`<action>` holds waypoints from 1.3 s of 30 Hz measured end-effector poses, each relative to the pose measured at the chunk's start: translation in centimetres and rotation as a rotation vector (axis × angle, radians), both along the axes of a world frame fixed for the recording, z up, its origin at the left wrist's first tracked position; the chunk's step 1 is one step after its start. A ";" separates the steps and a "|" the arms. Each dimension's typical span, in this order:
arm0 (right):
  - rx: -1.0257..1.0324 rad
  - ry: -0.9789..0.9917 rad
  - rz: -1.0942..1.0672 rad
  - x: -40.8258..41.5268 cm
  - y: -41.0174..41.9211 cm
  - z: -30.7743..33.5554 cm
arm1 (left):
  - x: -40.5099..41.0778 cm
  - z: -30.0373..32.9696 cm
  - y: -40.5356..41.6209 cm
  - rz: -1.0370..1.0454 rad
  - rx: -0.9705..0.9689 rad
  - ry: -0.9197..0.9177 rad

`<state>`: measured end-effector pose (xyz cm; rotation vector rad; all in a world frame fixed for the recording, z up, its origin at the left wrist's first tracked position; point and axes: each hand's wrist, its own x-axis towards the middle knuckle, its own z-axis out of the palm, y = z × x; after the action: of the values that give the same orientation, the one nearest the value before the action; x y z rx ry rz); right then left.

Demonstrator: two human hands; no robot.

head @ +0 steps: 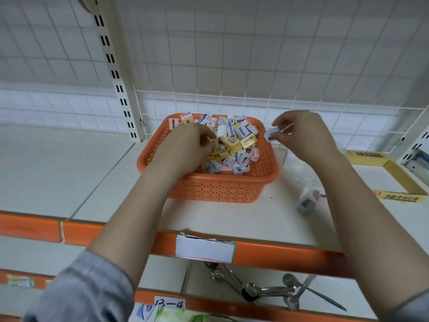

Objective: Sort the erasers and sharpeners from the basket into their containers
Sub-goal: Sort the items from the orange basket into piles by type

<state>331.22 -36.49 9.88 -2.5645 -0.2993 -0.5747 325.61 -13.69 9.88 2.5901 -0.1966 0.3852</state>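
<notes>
**Head view: both hands at the orange basket**

Basket (210, 185): orange plastic, squarish with rounded corners, walls perforated in rows of small holes. Sits on a smooth white shelf (65, 168) with an orange front edge. Heaped inside: small blocky erasers and sharpeners (234, 145), mixed. Yellow paper-sleeved blocks, white ones with blue print, pastel pink and lilac wedge shapes with a dark slot.

Left hand (190, 145): down in the left side of the pile, fingers curled, pinching a small yellowish piece (213, 143) at the tips.

Right hand (301, 133): raised just right of the basket's rim, thumb and fingers pinching a small white block with blue print (271, 134), over a clear, thin-walled container (282, 156) that stands just beside the basket.

Further right: low yellow cardboard tray (394, 175), printed rim, white floor showing. Between the basket and tray, near the right forearm, a few pastel pieces (307, 201) lie blurred; cannot tell whether they sit inside the clear container.

Behind: white wire grid panel (232, 66) and slotted upright. Lower shelf holds shiny metal spoons (274, 290).
</notes>
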 end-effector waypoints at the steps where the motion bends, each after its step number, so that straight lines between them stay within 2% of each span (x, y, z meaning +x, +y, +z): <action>1: 0.085 -0.011 -0.034 -0.9 -0.6 -0.2 | 0.9 0.2 -0.6 -0.061 0.001 0.030; 5: 0.314 -0.015 -0.143 -4.2 -2.9 -2.1 | 4.5 0.1 -2.9 -0.259 0.036 0.195; 10: 0.470 0.030 -0.202 -6.7 -4.7 -4.8 | 7.5 -1.0 -5.0 -0.309 0.207 0.259; 15: 0.467 0.032 -0.211 -7.9 -5.1 -5.9 | 8.5 -1.1 -6.7 -0.344 0.227 0.260; 23: 0.476 0.074 -0.236 -8.1 -6.5 -6.5 | 9.5 -1.8 -8.5 -0.266 0.344 0.252; 27: 0.454 0.068 -0.248 -8.5 -7.6 -6.5 | 8.3 -0.8 -8.0 -0.225 0.235 0.204; 31: 0.459 0.130 -0.264 -8.8 -8.6 -6.6 | 5.3 0.5 -7.3 -0.187 -0.022 0.071; 39: 0.269 0.392 -0.176 -9.4 -10.2 -7.7 | -1.0 0.4 -9.8 -0.188 -0.440 -0.084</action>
<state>321.84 -46.65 2.23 -2.3840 0.1322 -0.1488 324.59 -23.45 10.30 2.1061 -0.3408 0.4159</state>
